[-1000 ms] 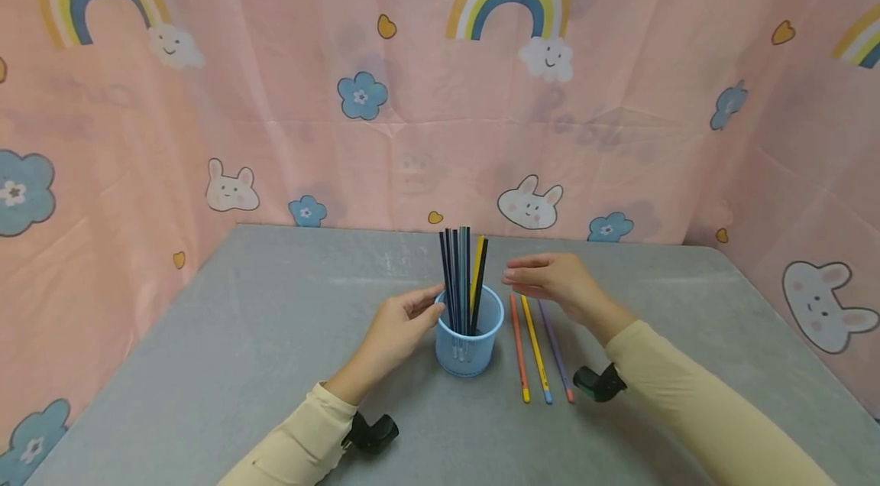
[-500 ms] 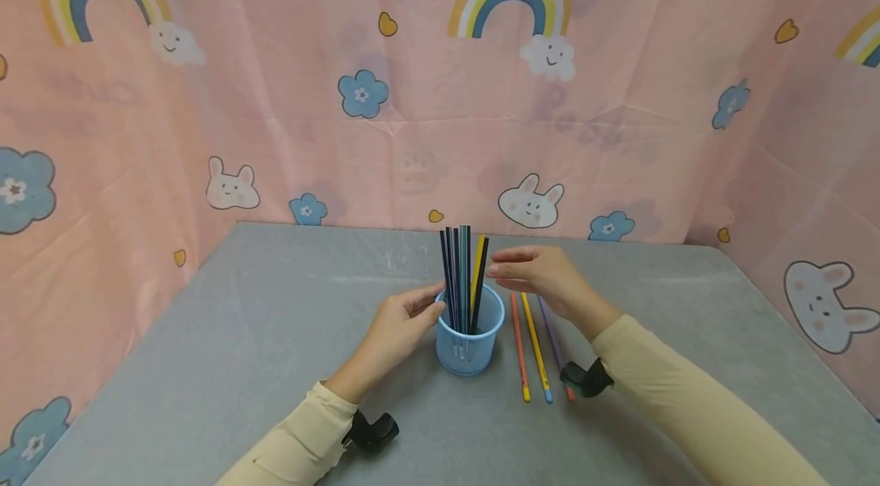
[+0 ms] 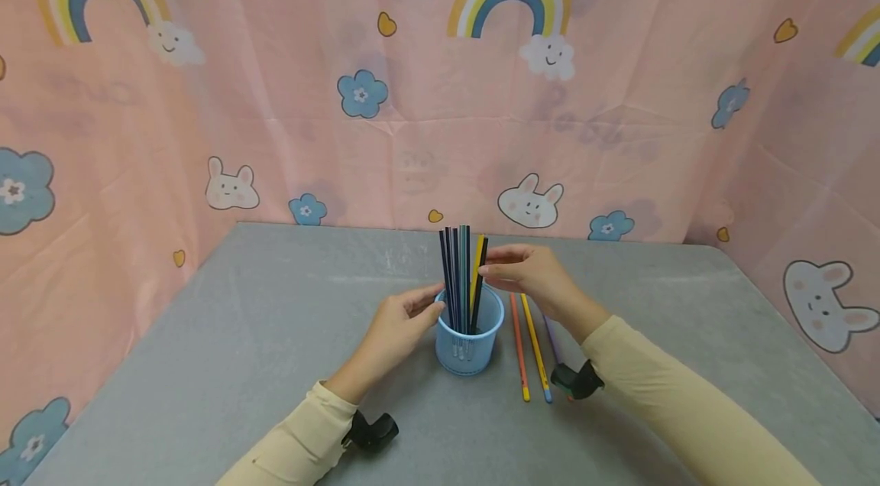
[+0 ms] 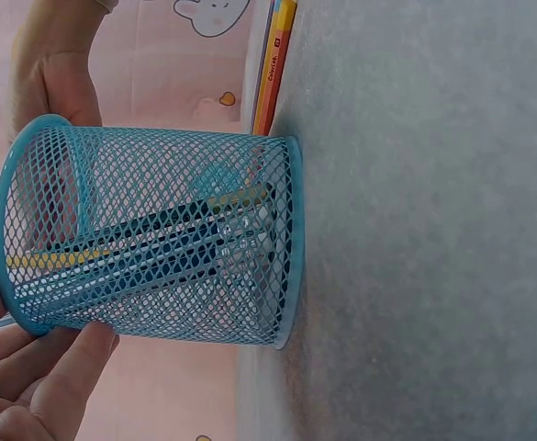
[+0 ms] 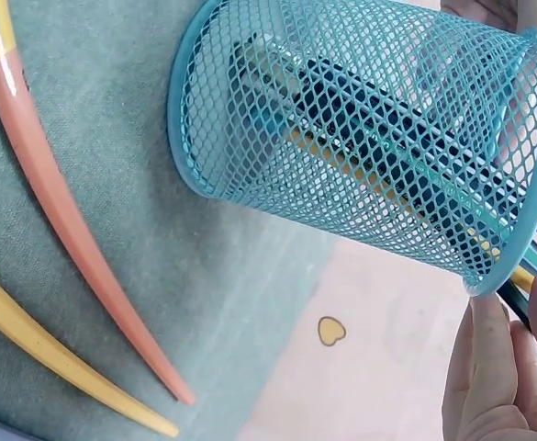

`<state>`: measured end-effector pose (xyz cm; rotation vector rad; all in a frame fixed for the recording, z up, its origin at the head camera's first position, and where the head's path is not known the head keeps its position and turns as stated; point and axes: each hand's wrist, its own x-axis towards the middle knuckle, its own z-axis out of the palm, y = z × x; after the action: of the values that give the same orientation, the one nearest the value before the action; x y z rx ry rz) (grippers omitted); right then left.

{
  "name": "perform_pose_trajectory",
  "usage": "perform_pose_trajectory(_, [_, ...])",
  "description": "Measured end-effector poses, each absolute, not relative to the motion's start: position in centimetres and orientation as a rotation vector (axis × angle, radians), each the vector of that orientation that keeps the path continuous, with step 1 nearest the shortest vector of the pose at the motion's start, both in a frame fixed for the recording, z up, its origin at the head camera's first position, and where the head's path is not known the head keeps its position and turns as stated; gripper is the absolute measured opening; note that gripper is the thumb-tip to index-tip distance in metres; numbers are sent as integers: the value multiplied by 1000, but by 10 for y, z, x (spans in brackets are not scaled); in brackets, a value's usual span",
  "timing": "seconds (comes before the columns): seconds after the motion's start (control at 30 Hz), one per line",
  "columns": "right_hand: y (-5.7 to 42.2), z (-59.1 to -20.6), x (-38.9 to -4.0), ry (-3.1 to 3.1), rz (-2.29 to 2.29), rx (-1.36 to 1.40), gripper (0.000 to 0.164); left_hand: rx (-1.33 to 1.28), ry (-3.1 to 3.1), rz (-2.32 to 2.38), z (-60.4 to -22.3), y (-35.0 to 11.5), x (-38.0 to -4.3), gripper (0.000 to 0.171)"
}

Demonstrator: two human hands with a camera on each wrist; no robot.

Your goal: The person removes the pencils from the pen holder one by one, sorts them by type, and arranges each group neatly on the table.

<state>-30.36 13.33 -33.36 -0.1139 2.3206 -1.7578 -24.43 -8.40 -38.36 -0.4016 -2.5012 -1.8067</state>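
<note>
A light blue mesh pencil cup (image 3: 462,356) stands upright on the grey table, holding several dark pencils (image 3: 454,272) and a yellow pencil (image 3: 476,264). My left hand (image 3: 393,333) grips the cup's left side near the rim, with its fingers (image 4: 71,381) against the mesh. At the cup's right, my right hand (image 3: 539,280) pinches the rightmost black pencil (image 3: 478,302) above the rim, between thumb and fingers (image 5: 493,358). That pencil still has its lower end inside the cup.
Right of the cup lie an orange pencil (image 3: 519,348), a second yellow pencil (image 3: 535,348) and a purple pencil (image 3: 552,337), partly hidden by the right wrist. A pink patterned cloth (image 3: 412,150) hangs behind the table (image 3: 206,364).
My right hand has moved left from over the loose pencils to the pencils in the cup, and its thumb and fingers have closed on the black one. The left hand and cup stay put.
</note>
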Motion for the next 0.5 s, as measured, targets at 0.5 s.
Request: perform_pose_trajectory(0.5, [134, -328, -303, 2353, -1817, -128, 33, -399, -2520, -1759, -383, -84, -244, 38])
